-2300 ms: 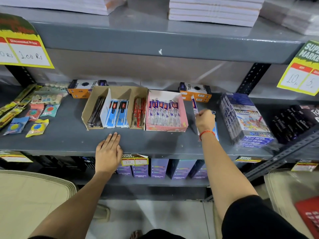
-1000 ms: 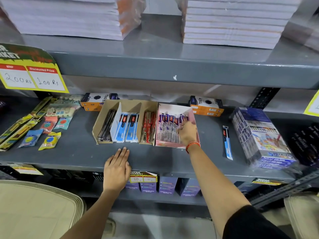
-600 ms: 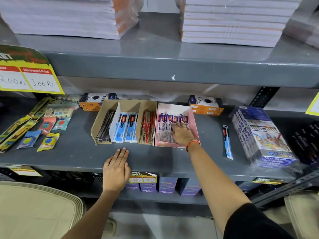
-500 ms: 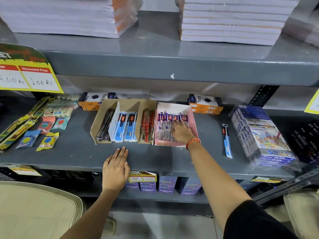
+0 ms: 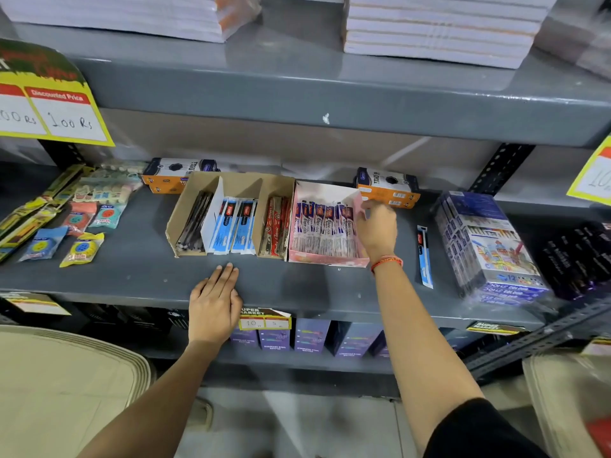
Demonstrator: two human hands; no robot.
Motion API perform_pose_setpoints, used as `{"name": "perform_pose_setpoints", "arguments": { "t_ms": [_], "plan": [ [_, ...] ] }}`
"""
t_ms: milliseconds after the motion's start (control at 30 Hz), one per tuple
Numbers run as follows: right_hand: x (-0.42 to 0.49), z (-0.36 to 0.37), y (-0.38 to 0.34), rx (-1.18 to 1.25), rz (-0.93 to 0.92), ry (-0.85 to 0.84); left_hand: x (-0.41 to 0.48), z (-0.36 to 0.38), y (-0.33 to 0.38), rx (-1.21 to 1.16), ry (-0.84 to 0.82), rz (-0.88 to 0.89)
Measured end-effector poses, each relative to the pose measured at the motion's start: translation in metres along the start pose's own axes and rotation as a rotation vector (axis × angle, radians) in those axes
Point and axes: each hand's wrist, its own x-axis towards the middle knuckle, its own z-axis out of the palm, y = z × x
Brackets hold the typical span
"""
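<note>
A pink open box (image 5: 327, 193) stands on the grey shelf (image 5: 132, 276), filled with a row of purple-and-white pen packets (image 5: 322, 233). My right hand (image 5: 377, 228) is at the box's right wall, its thumb and fingers curled around the upper edge of that wall. Flat on the shelf's front edge lies my left hand (image 5: 215, 305), fingers straight and together, holding nothing. A single blue pen packet (image 5: 425, 256) lies loose on the shelf to the right of my right wrist.
A brown cardboard divider box (image 5: 231, 185) with black, blue and red pen packets touches the pink box's left side. Orange-black cartons (image 5: 386, 186) sit behind, a wrapped pack of colour boxes (image 5: 489, 249) at right, small sachets (image 5: 82, 249) at left. Paper stacks (image 5: 436, 28) fill the shelf above.
My right hand put a purple packet into the pink box, pressed on the row of packets, then shifted right to the box's right wall. My left hand stayed put.
</note>
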Motion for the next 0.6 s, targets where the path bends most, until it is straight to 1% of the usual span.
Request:
{"name": "perform_pose_setpoints", "arguments": {
  "t_ms": [67, 133, 200, 267, 333, 467, 600],
  "plan": [
    [0.003, -0.011, 0.009, 0.006, 0.103, 0.062, 0.0, 0.0, 0.0, 0.0, -0.003, -0.001],
    [0.004, -0.019, 0.021, -0.002, 0.233, 0.086, -0.001, -0.001, 0.001, -0.001, -0.004, 0.0],
    [0.003, -0.025, 0.035, -0.057, 0.347, 0.064, -0.001, -0.001, 0.001, -0.004, -0.007, -0.001],
    [0.0, -0.026, 0.048, -0.148, 0.447, 0.008, -0.001, -0.001, 0.0, -0.005, -0.009, -0.002],
    [-0.004, -0.023, 0.058, -0.223, 0.51, -0.041, -0.001, -0.001, 0.0, -0.005, -0.013, -0.004],
    [-0.006, -0.018, 0.066, -0.269, 0.526, -0.093, -0.001, -0.001, 0.0, -0.007, -0.013, -0.001],
    [-0.01, -0.014, 0.067, -0.31, 0.434, -0.106, -0.002, -0.001, 0.0, -0.008, -0.007, 0.0]
  ]
}}
